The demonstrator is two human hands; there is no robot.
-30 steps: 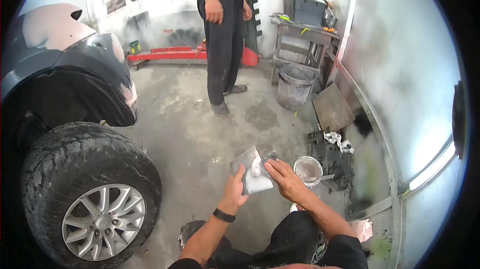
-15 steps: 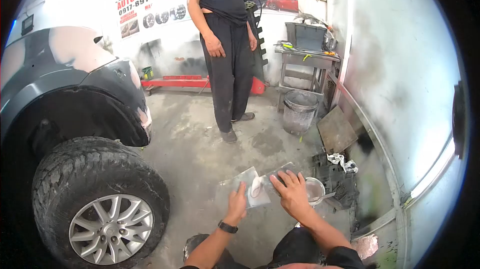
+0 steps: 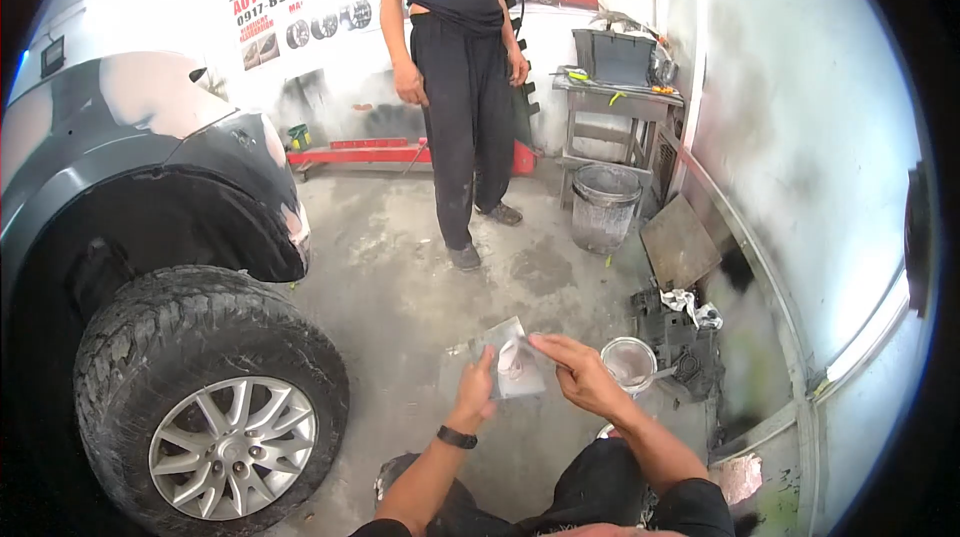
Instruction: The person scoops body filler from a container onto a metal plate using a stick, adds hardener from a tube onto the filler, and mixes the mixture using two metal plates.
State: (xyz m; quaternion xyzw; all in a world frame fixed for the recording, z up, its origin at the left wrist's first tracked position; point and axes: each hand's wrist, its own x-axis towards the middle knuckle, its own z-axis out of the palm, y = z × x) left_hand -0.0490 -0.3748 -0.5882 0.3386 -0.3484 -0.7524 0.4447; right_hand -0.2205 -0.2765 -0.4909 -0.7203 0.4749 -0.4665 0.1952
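Observation:
My left hand [image 3: 474, 389] grips the left edge of a flat, clear-grey mixing plate [image 3: 528, 388], thumb on top. A mound of pale pinkish body filler [image 3: 515, 363] lies smeared on the plate. My right hand [image 3: 582, 377] is closed on a flat, dark putty spreader, which is turned nearly edge-on and mostly hidden by the fingers. The fingertips are at the plate's upper right, by the filler. Beside my right hand, an open can [image 3: 629, 364] of pale material stands on the floor with a flat stick or blade across its rim.
A car wheel [image 3: 235, 447] and a partly filler-coated dark fender [image 3: 150, 152] are at left. Another person [image 3: 462, 117] stands ahead, arms down. A bucket [image 3: 605, 209], workbench [image 3: 625, 107], leaning board [image 3: 680, 249] and black plastic parts [image 3: 690, 352] line the right side.
My right hand has turned the spreader from its broad face to nearly edge-on, over the filler. The view has shifted slightly. The standing person's legs and arms have moved a little.

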